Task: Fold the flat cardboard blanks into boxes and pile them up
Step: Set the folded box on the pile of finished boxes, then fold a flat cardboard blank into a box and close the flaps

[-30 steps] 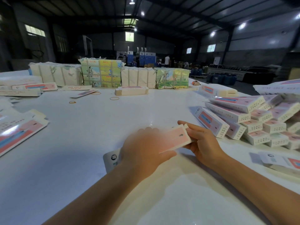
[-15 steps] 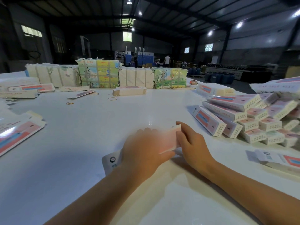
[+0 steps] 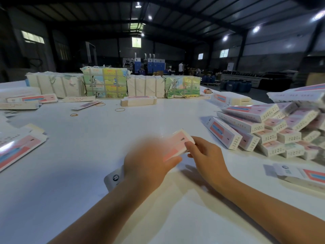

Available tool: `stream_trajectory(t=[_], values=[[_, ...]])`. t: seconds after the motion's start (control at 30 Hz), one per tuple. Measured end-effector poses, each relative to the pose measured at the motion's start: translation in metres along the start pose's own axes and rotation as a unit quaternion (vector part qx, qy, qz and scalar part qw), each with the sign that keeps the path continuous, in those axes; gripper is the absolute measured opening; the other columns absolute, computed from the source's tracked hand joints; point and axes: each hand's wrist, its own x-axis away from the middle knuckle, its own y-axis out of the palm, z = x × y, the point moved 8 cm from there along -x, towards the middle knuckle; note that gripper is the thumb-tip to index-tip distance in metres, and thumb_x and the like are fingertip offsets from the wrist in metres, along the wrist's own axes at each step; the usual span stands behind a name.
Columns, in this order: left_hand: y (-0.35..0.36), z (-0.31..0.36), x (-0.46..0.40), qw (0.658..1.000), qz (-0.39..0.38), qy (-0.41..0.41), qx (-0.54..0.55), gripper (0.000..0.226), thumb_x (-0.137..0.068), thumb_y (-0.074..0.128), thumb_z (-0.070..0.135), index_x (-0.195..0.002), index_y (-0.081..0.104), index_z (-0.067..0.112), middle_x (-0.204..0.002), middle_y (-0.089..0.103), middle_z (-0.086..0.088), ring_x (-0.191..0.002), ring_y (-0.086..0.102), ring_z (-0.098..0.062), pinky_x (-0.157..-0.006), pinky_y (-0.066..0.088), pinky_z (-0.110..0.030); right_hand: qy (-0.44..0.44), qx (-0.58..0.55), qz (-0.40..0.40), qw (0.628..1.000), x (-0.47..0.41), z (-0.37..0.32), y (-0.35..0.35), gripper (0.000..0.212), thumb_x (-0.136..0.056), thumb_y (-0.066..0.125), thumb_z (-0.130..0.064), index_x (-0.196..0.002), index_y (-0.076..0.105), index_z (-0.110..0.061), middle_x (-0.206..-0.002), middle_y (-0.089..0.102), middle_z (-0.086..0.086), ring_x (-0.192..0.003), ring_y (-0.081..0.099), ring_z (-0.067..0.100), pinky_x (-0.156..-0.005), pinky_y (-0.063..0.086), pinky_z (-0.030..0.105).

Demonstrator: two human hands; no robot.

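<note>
A pink and white cardboard box (image 3: 177, 144) is held between both hands over the white table (image 3: 105, 138). My left hand (image 3: 147, 166), blurred, grips its near part; the box's white end flap sticks out below my wrist. My right hand (image 3: 204, 155) pinches the far end with its fingers curled on the end flap. A pile of folded boxes (image 3: 267, 129) lies to the right. Flat blanks (image 3: 17, 148) lie at the left edge.
Wrapped bundles of blanks (image 3: 105, 81) line the table's far side, with a small stack of blanks (image 3: 139, 101) before them. Rubber bands (image 3: 119, 109) lie scattered on the table. More flat blanks (image 3: 302, 175) lie at the near right. A dark warehouse lies beyond.
My right hand has slid along the box's far end and now presses on the end flap. The box has tilted slightly. My left hand keeps its grip.
</note>
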Motion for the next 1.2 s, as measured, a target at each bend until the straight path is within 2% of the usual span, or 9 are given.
stream_trajectory(t=[0.2,0.4,0.5,0.57,0.7,0.9,1.0,1.1,1.2], values=[[-0.002,0.004,0.001,1.0,0.023,0.0,0.007,0.071,-0.072,0.027,0.082,-0.111,0.039,0.024,-0.104,0.052,0.007,-0.083,0.041,-0.009,-0.067,0.032,-0.023,-0.044,0.049,0.016,0.998,0.003,-0.01,0.001,0.025,-0.1,0.043,-0.028,-0.094,0.052,-0.051,-0.081,0.064,-0.026,-0.079,0.064,0.006,-0.068,0.054,0.023],[-0.008,-0.004,-0.002,0.999,0.024,0.036,0.005,0.072,-0.07,0.025,0.082,-0.114,0.038,0.026,-0.106,0.052,0.009,-0.086,0.044,-0.009,-0.068,0.036,-0.022,-0.068,0.011,-0.063,0.996,0.004,-0.015,0.008,0.032,-0.097,0.05,-0.024,-0.108,0.049,-0.054,-0.106,0.062,-0.032,-0.1,0.06,0.002,-0.078,0.054,0.019],[-0.011,-0.001,-0.001,0.996,0.04,0.085,-0.011,0.063,-0.077,0.037,0.079,-0.113,0.039,0.028,-0.107,0.052,0.009,-0.095,0.052,-0.01,-0.069,0.038,-0.023,-0.131,0.043,-0.098,0.985,0.005,-0.026,0.009,0.058,-0.089,0.053,-0.037,-0.136,0.021,-0.048,-0.151,0.023,-0.023,-0.138,0.03,0.005,-0.108,0.035,0.025],[-0.012,0.002,0.0,0.994,0.039,0.103,-0.005,0.063,-0.077,0.039,0.079,-0.115,0.038,0.028,-0.109,0.053,0.009,-0.097,0.052,-0.009,-0.07,0.039,-0.022,-0.191,0.12,-0.152,0.962,0.008,-0.03,0.017,0.071,-0.085,0.043,-0.061,-0.144,0.011,-0.037,-0.158,0.006,-0.01,-0.144,0.013,0.009,-0.115,0.02,0.025],[-0.003,-0.002,-0.001,0.995,-0.011,0.096,0.04,0.067,-0.074,0.044,0.078,-0.12,0.038,0.03,-0.108,0.051,0.012,-0.09,0.05,-0.007,-0.073,0.043,-0.017,-0.225,0.252,-0.216,0.916,0.015,-0.018,0.031,0.074,-0.087,0.058,-0.022,-0.147,0.015,-0.023,-0.156,0.013,-0.001,-0.14,0.016,0.022,-0.112,0.029,0.042],[-0.023,0.008,0.013,0.968,0.162,0.189,0.044,0.06,-0.068,0.074,0.056,-0.103,0.068,0.008,-0.091,0.068,-0.01,-0.077,0.064,-0.029,-0.065,0.05,-0.039,-0.275,0.323,-0.157,0.892,0.011,-0.024,0.022,0.057,-0.092,0.059,-0.028,-0.144,0.038,-0.019,-0.139,0.044,0.011,-0.121,0.041,0.029,-0.093,0.042,0.039],[-0.033,0.022,0.019,0.941,0.254,0.218,0.05,0.048,-0.086,0.047,0.047,-0.101,0.069,0.008,-0.099,0.066,-0.013,-0.088,0.062,-0.037,-0.073,0.046,-0.046,-0.229,0.332,-0.116,0.908,-0.001,-0.02,0.004,0.05,-0.092,0.056,-0.03,-0.14,0.043,-0.022,-0.135,0.048,0.009,-0.114,0.044,0.029,-0.09,0.041,0.037],[-0.024,0.033,0.021,0.93,0.211,0.278,0.113,0.053,-0.09,0.032,0.05,-0.083,0.071,0.014,-0.082,0.067,-0.002,-0.08,0.06,-0.02,-0.058,0.045,-0.034,-0.163,0.309,-0.005,0.937,-0.034,-0.019,-0.043,0.04,-0.089,0.061,-0.03,-0.128,0.053,-0.02,-0.123,0.056,0.006,-0.108,0.048,0.028,-0.086,0.042,0.037],[0.006,0.038,0.009,0.957,0.035,0.251,0.141,0.049,-0.069,0.026,0.054,-0.083,0.066,0.03,-0.082,0.06,0.015,-0.086,0.047,-0.005,-0.061,0.042,-0.024,-0.111,0.282,0.133,0.944,-0.076,-0.019,-0.116,0.028,-0.088,0.062,-0.03,-0.114,0.057,-0.021,-0.114,0.057,0.002,-0.1,0.047,0.02,-0.073,0.037,0.026]])
